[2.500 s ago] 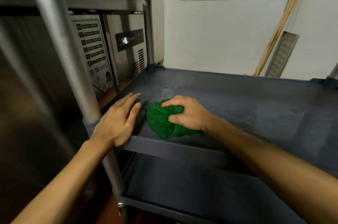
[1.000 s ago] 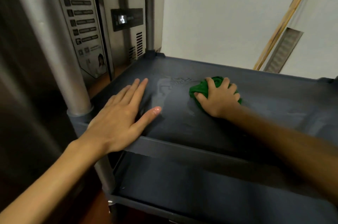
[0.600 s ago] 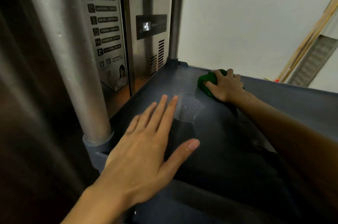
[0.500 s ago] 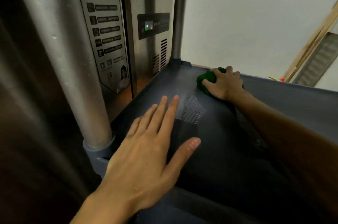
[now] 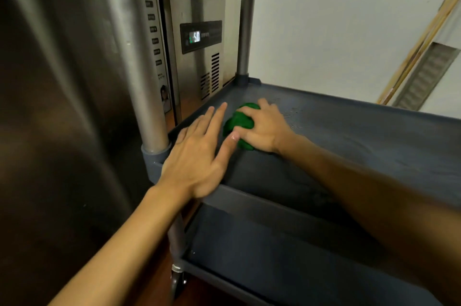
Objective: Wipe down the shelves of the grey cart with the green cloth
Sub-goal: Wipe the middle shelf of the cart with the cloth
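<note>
Green cloth (image 5: pixel 237 121) (bunched) lies front-to-back, gripped under right hand (image 5: pixel 265 129).

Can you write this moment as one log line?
step: wipe middle shelf | right hand: grips green cloth | left hand: flat on shelf, beside cloth

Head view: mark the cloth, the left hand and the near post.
cloth (image 5: pixel 238 121): head view, middle of the green bunch that shows.
left hand (image 5: pixel 197 156): head view, back of the hand.
post (image 5: pixel 138 68): head view, mid-length of the near-left metal tube.
</note>
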The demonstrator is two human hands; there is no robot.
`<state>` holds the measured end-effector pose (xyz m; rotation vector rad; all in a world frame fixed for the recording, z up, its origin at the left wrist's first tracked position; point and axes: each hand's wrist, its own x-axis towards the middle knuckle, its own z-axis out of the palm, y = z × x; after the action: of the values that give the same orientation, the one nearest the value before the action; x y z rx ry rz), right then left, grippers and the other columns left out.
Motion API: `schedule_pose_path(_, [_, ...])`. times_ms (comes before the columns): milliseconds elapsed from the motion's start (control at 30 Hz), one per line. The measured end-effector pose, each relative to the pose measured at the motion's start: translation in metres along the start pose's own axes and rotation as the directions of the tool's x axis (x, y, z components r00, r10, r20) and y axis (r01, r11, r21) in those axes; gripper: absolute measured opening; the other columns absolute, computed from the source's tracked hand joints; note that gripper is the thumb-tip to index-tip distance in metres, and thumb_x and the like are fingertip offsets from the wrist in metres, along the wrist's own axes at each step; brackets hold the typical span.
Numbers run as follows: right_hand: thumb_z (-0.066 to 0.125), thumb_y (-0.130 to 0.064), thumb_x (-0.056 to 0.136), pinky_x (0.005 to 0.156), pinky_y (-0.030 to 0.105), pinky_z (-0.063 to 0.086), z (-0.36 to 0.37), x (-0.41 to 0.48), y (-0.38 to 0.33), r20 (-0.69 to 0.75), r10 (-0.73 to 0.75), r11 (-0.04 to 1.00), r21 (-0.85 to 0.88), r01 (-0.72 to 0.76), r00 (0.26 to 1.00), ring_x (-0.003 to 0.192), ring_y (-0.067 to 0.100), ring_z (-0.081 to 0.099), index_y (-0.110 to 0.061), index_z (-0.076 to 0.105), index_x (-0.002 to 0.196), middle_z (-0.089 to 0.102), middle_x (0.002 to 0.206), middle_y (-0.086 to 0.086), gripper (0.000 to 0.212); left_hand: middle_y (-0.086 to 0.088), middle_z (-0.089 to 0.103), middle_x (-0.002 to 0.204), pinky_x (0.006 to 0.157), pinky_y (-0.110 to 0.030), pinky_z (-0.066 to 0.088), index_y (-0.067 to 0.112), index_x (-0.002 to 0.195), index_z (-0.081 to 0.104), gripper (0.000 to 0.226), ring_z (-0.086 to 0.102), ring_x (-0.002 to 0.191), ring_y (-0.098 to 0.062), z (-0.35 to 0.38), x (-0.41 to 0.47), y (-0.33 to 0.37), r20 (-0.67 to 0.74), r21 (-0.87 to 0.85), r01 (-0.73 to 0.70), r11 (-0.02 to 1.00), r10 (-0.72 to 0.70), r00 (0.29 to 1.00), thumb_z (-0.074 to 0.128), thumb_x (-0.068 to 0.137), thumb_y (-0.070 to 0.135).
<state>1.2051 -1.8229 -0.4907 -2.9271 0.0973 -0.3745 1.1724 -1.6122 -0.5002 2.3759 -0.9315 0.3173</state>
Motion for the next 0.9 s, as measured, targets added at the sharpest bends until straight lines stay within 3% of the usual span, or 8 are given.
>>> schedule_pose_path(100, [0.060,-0.056,0.084,0.098,0.039,0.039,-0.011,-0.040,-0.015,0.003,-0.144,0.985,0.091,0.144,0.990,0.105,0.032,0.045,-0.032,0.056,0.133,0.046,0.117,0.007,0.055,-0.003,0.017,0.170,0.125,-0.048,0.018,0.035,0.162,0.006,0.076,0.012,0.157,-0.017,0.001,0.007,-0.002,0.024,-0.016,0.008,1.000,-0.008,1.000,0.009,0.094,0.070])
schedule_pose_path(200, [0.070,-0.036,0.083,0.095,0.039,0.038,-0.024,-0.080,-0.024,-0.016,-0.316,0.930,0.191,0.313,0.949,0.099,0.021,0.043,-0.022,0.065,0.124,0.045,0.100,-0.005,0.043,-0.003,0.020,0.169,0.125,-0.048,0.018,0.037,0.161,0.011,0.083,0.014,0.156,-0.017,0.001,0.010,-0.002,0.047,-0.041,0.042,0.998,-0.040,0.998,0.005,0.089,0.076])
schedule_pose_path(300, [0.072,-0.026,0.082,0.095,0.037,0.036,-0.036,-0.116,-0.017,-0.027,-0.426,0.889,0.174,0.424,0.904,0.100,0.015,0.041,-0.018,0.067,0.123,0.050,0.102,-0.006,0.041,-0.002,0.023,0.168,0.126,-0.048,0.018,0.038,0.160,0.017,0.084,0.017,0.156,-0.016,-0.001,0.011,-0.003,0.071,-0.032,0.045,0.998,-0.042,0.997,0.005,0.088,0.078])
schedule_pose_path(367, [0.073,-0.024,0.083,0.097,0.037,0.037,-0.048,-0.136,-0.004,0.012,-0.421,0.894,0.177,0.412,0.907,0.101,0.012,0.040,-0.020,0.066,0.125,0.053,0.107,-0.003,0.042,-0.001,0.023,0.168,0.126,-0.047,0.018,0.039,0.160,0.019,0.085,0.017,0.156,-0.015,0.000,0.009,-0.004,0.090,-0.029,0.051,0.998,-0.049,0.995,0.005,0.087,0.079])
schedule_pose_path(533, [0.076,-0.016,0.081,0.100,0.038,0.041,-0.075,-0.179,0.039,0.069,-0.332,0.919,0.249,0.306,0.941,0.107,0.022,0.049,-0.019,0.067,0.124,0.053,0.112,0.004,0.044,-0.001,0.023,0.168,0.127,-0.044,0.016,0.042,0.159,0.020,0.087,0.019,0.155,-0.018,0.002,0.010,-0.006,0.102,-0.023,0.080,0.997,-0.077,0.992,0.006,0.084,0.085])
schedule_pose_path(700, [0.066,-0.029,0.076,0.097,0.042,0.045,-0.098,-0.223,0.081,0.065,-0.276,0.918,0.315,0.242,0.959,0.109,0.022,0.054,-0.023,0.068,0.119,0.052,0.115,0.001,0.043,-0.001,0.025,0.167,0.127,-0.037,0.013,0.037,0.160,0.021,0.079,0.019,0.155,-0.017,0.002,0.009,-0.004,0.083,-0.022,0.056,0.998,-0.054,0.995,0.011,0.092,0.077])
schedule_pose_path(833, [0.069,-0.018,0.077,0.094,0.031,0.045,-0.105,-0.233,0.096,0.117,-0.270,0.901,0.379,0.208,0.956,0.111,0.014,0.054,-0.030,0.068,0.118,0.050,0.117,-0.006,0.043,-0.004,0.025,0.167,0.121,-0.028,0.010,0.032,0.161,0.019,0.071,0.020,0.155,-0.017,0.002,0.005,0.001,0.056,-0.010,0.022,1.000,-0.021,0.998,0.014,0.099,0.068])
schedule_pose_path(900, [0.071,-0.015,0.078,0.093,0.024,0.045,-0.107,-0.229,0.098,0.167,-0.292,0.894,0.398,0.207,0.942,0.112,0.012,0.055,-0.032,0.067,0.120,0.049,0.119,-0.009,0.045,-0.004,0.023,0.168,0.126,-0.036,0.012,0.034,0.162,0.013,0.076,0.020,0.155,-0.019,0.005,0.004,0.003,0.060,0.001,0.020,1.000,-0.020,0.998,0.010,0.097,0.073])
